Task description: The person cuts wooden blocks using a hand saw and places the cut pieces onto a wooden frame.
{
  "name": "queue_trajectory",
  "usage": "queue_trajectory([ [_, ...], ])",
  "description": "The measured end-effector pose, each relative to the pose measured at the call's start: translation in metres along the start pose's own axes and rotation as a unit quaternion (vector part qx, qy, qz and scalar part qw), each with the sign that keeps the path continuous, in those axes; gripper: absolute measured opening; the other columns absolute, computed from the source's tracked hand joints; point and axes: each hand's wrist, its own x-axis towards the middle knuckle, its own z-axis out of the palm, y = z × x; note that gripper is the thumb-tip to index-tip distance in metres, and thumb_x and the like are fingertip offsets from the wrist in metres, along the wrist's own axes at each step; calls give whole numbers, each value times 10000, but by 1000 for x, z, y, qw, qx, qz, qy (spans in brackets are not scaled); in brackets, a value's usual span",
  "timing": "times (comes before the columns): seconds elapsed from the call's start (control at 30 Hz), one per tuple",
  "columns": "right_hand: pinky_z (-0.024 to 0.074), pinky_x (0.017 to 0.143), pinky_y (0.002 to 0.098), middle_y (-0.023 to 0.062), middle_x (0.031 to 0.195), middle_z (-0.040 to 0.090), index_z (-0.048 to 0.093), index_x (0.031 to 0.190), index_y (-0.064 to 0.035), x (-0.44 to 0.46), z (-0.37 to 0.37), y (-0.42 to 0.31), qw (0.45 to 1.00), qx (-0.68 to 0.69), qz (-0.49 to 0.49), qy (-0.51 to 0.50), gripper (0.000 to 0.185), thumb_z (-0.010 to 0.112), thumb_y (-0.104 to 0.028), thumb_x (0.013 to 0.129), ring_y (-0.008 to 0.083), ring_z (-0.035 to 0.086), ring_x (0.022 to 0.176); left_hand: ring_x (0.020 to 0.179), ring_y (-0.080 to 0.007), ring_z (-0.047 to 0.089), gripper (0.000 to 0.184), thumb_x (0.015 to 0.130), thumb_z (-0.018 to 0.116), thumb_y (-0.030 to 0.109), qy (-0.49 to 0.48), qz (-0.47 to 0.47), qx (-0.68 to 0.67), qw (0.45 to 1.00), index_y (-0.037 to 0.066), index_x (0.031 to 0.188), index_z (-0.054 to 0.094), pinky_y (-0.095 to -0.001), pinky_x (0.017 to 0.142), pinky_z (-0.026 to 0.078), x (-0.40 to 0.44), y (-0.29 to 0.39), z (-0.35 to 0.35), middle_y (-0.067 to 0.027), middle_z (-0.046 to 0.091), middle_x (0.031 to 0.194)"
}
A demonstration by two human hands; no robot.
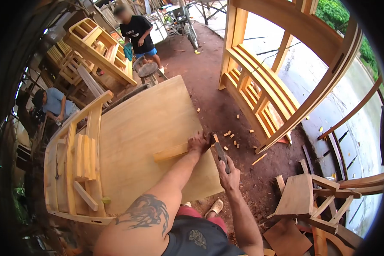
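Note:
A short wooden piece (171, 152) lies across the large plywood panel (149, 106), near its right edge. My left hand (199, 143) is wrapped round the right end of this piece and presses it on the panel. Just beyond the panel's edge, my right hand (229, 173) grips a dark, flat-bladed tool (220, 152), whose far end points up toward my left hand. At the tool's far end a small pale wood tip (216, 138) shows. Whether the tool touches the wood cannot be made out.
A wooden frame with slats (74, 166) rests on the panel's left part. Small wood offcuts (232, 135) lie on the ground. A tall wooden frame (260, 81) stands right; a stool (147, 69) is beyond the panel. One person stands at the back, another is at the left.

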Motion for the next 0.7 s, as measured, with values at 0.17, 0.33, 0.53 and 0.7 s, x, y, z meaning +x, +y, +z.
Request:
queue_trajectory([
  [0.17,577,721,405,258,919,752,634,1406,-13,-104,-50,21,1000,18,18,-4,496,680,-294,1000,318,773,804,1005,-409,645,473,1030,533,508,36,15,17,999,62,1008,691,-524,910,515,-1,-8,12,-191,676,1038],
  [0.33,545,787,305,119,927,737,614,1366,99,-204,-117,16,999,40,5,6,541,657,-298,1001,131,658,822,964,-408,647,424,1009,576,470,77,24,3,997,68,894,644,-538,882,513,2,-6,11,-201,659,969],
  [0.53,582,724,357,235,944,767,639,1391,-6,-89,-41,32,999,35,-38,-1,439,670,-214,1006,268,778,809,992,-404,640,442,1017,577,475,56,31,-22,998,53,916,662,-534,908,503,0,-5,0,-207,671,996],
  [0.7,556,681,431,244,842,723,679,1360,-84,25,24,-4,1000,13,-27,6,430,650,-343,1017,373,723,713,1079,-386,626,483,1035,539,521,14,16,-5,1000,66,1037,703,-520,957,488,2,-6,-6,-212,679,1076],
])
